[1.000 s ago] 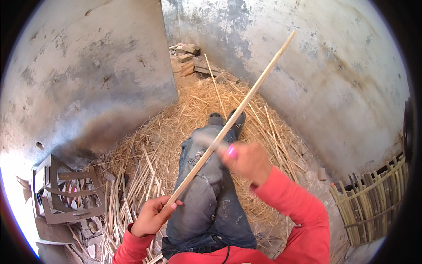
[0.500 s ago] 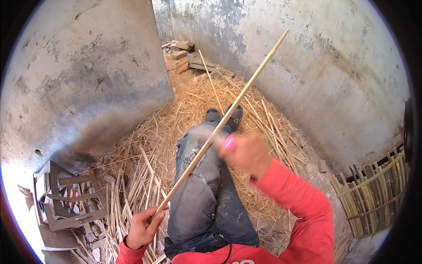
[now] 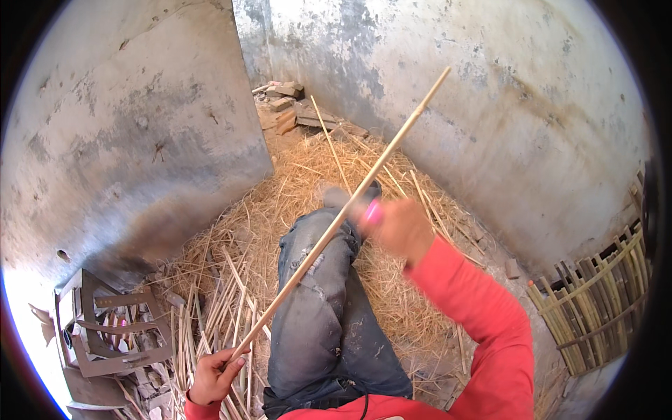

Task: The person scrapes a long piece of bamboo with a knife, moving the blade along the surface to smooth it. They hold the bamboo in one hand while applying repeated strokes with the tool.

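A long, thin, pale bamboo stick (image 3: 318, 248) slants from lower left to upper right across my lap. Its lower end is pinched in my left hand (image 3: 215, 378), between thumb and fingers, beside my left thigh. My right hand (image 3: 400, 227) is closed around the pink handle of a knife (image 3: 374, 212), just right of the stick's middle. The blade is a grey smear at the stick, over my lower legs; I cannot make out whether it touches the stick. The far end of the stick points freely toward the wall.
Straw-like shavings (image 3: 301, 178) cover the floor around my outstretched legs. Loose sticks (image 3: 210, 318) lie at my left, near a broken brown frame (image 3: 122, 360). A slatted bamboo panel (image 3: 595, 308) leans at the right. Bricks (image 3: 283, 91) lie in the far corner between plastered walls.
The stick's far end has come lower and slightly left, and my left hand has dropped a little. The knife hand has shifted slightly right; its blade stays blurred.
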Available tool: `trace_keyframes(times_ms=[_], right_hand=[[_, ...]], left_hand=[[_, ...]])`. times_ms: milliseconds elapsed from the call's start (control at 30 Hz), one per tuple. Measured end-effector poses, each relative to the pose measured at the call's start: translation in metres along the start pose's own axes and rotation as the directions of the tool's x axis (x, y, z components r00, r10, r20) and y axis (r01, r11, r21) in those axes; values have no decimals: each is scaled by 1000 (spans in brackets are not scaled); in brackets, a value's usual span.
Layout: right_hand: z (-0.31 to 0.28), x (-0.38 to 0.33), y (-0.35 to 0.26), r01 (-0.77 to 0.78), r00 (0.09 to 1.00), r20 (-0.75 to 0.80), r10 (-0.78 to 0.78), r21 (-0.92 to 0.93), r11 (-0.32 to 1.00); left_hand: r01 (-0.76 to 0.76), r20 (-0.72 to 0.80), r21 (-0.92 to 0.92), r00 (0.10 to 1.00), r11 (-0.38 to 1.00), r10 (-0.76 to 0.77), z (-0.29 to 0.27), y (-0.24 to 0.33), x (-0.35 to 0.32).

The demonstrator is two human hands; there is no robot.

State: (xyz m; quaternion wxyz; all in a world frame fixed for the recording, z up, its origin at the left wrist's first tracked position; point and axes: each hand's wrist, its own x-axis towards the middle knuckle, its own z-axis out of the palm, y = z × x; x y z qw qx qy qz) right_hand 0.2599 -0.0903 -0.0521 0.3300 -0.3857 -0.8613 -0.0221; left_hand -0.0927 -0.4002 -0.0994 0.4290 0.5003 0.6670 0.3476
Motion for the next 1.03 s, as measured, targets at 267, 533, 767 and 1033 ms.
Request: trace_keyframes(times_ms=[267,533,767,1033], right_hand=[[-12,6,-3,-273,956,121,268,32,961],[-30,28,66,-324,940,-119,320,-13,946],[-21,33,96,-435,888,-155,433,23,900],[-88,37,190,-534,587,-428,688,434,726]], left_hand=[[88,39,-83,996,993,-85,-3,-4,3],[188,154,-181,975,965,-161,-10,16,11],[246,186,-300,963,922,-197,-24,12,9],[281,181,-187,952,942,-248,-69,-27,1]])
